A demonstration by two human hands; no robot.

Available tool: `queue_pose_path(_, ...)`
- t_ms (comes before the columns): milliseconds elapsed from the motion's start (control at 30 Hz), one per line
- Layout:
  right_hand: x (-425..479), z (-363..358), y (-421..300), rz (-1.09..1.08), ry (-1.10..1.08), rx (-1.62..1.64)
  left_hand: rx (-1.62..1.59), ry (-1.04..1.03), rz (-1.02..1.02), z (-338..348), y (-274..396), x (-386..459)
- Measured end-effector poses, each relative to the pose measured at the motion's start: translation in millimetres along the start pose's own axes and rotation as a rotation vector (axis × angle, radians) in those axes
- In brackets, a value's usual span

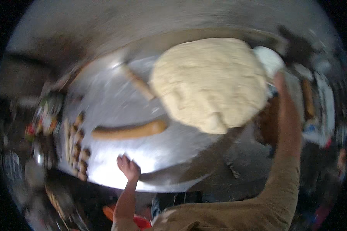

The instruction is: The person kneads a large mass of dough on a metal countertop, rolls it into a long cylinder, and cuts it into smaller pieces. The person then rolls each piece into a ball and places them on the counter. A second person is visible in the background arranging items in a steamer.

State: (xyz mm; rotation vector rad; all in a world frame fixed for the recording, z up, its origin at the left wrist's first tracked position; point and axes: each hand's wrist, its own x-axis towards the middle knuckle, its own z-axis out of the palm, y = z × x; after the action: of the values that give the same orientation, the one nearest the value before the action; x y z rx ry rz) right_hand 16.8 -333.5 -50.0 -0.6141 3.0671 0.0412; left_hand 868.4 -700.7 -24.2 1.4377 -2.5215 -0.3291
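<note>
A large slab of pale dough (211, 83) lies on the shiny metal tabletop (110, 95). My left hand (129, 168) is over the near edge of the metal, its fingers bent and blurred, and I make out nothing in it. Beyond it lies a smooth tan roll (130, 130), probably dough. My right hand (280, 80) reaches far out on the right, at the near side of a white round mass (269, 60), maybe flour in a bowl. Blur hides whether its fingers grip anything. A rolling pin (138, 82) rests left of the slab, its near end close to the dough.
Several small brown lumps (80, 150) line the table's left side. A brown round object (267, 121) stands below the right forearm. Farther right are a cylindrical tan item (308, 98) and a long white object (325, 101). Something red (141, 222) shows below the table edge.
</note>
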Motion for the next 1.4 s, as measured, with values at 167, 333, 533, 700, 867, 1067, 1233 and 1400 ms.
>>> queue_pose_path(167, -72, 4, 10, 0.410, 0.043, 1.385, 0.043, 0.064, -0.073, -5, -22, -15)
queue_pose_path(333, -277, -45, -125, -0.267, 0.648, 0.316, -0.158, 0.171, -0.088, -29, -62, -40)
queue_pose_path(533, -512, -15, -382, -0.067, -0.082, 0.447, -0.692, 0.138, 0.155, -23, -57, -20)
queue_pose_path(700, -514, -99, -667, -0.787, 0.126, 0.885, -0.439, 0.064, 0.253, -83, -45, 159)
queue_pose_path(867, -426, -90, -648, -0.478, -0.164, 0.035, 0.058, 0.005, 0.346, -50, -102, 179)
queue_pose_path(1067, -605, -67, -536, -0.533, 0.177, 0.106, -0.179, -0.201, 0.420, -102, -152, 6)
queue_pose_path(1233, -710, -93, -596, -0.730, -0.037, 0.294, -0.114, -0.113, 0.270, -117, -164, -59)
queue_pose_path(1400, -610, -69, -671, -0.531, 0.033, 0.322, 0.078, -0.315, -0.018, -102, -114, 74)
